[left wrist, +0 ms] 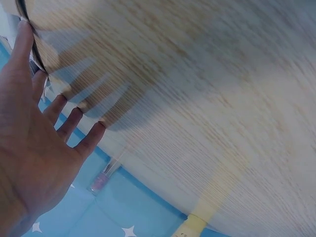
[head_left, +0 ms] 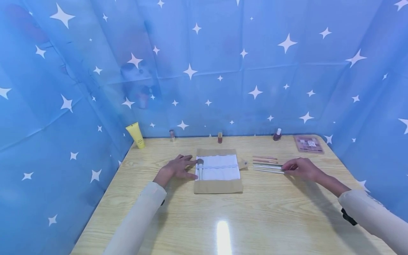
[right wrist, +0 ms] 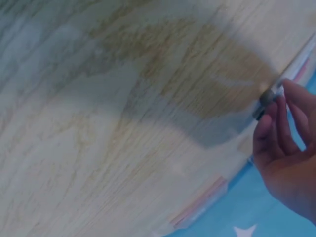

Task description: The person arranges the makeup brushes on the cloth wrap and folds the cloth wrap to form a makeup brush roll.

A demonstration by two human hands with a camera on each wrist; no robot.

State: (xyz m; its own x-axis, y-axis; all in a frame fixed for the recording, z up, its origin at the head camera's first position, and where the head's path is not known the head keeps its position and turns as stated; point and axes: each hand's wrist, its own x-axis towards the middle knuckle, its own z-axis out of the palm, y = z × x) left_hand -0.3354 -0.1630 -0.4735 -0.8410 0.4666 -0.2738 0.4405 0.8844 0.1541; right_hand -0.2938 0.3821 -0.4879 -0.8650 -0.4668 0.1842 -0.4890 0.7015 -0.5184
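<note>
A tan fabric brush roll lies unrolled on the table, its white pocket lining facing up. One makeup brush with a fluffy head and pale handle lies at the lining's left side. My left hand rests at the roll's left edge, fingers spread, fingertips by that brush. Right of the roll, several slim brushes lie in a row, with pink, green and whitish handles. At their right ends, my right hand pinches a slim makeup brush with a pale handle and a dark end between thumb and fingertips.
A yellow tube stands at the back left. Along the back edge are a small pinkish bottle, a small red bottle and a dark nail polish bottle. A pink eyeshadow palette lies at the back right, before the blue starred curtain.
</note>
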